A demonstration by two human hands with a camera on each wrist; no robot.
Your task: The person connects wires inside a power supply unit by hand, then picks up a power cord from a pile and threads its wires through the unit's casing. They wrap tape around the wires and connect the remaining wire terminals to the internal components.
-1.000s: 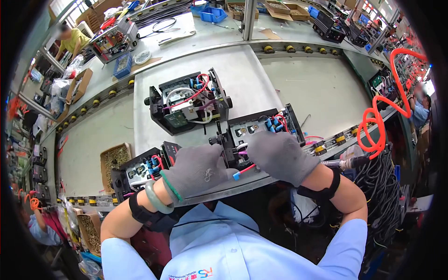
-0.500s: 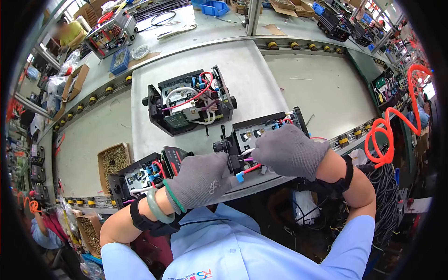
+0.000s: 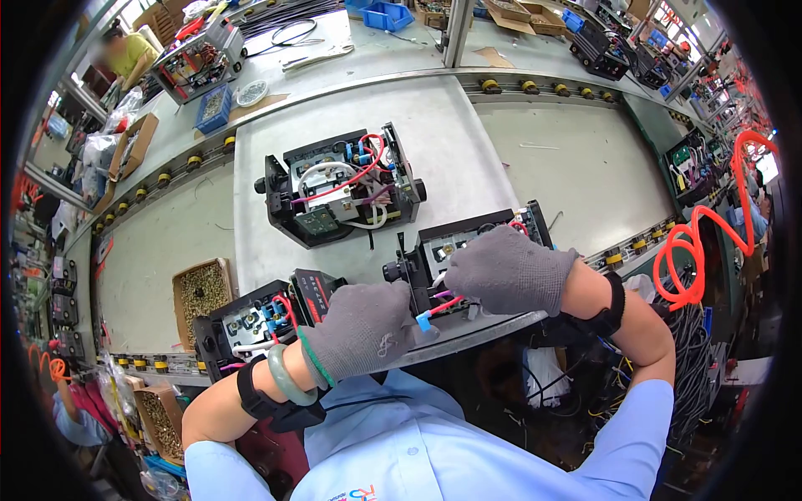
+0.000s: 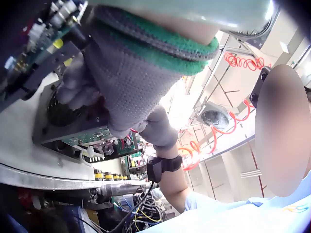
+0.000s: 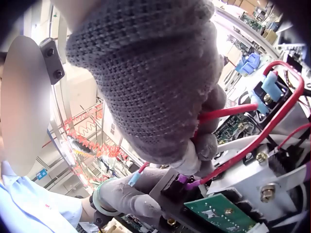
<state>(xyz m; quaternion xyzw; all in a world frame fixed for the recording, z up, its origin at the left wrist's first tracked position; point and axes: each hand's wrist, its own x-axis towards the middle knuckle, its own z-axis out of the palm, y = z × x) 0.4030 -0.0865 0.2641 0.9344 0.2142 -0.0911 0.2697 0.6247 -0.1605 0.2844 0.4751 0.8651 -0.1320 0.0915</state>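
Both hands wear grey knit gloves and work on the right-hand black electrical unit [image 3: 476, 238], an open box of boards and wires. My left hand [image 3: 359, 326] grips its end panel [image 4: 63, 116], with fingers curled over the panel's round grille in the left wrist view. Over the unit's near side, my right hand [image 3: 510, 271] pinches a wire close to a purple sleeve [image 5: 182, 178] at a black switch in the panel; the fingers hide most of that wire. A red cable [image 5: 228, 112] runs in behind these fingers. Below them a blue-sleeved wire end [image 3: 424, 321] hangs loose.
A second open unit [image 3: 342, 188] stands farther back on the metal plate [image 3: 451, 125]; a third [image 3: 251, 321] lies left of my left hand. Beside it sits a cardboard box of small parts [image 3: 202, 296]. An orange coiled hose [image 3: 685, 259] hangs at the right.
My right hand has shifted slightly up off the wire ends, so the purple sleeves by the panel show more. My left hand keeps its grip on the panel. The view has tilted a little.
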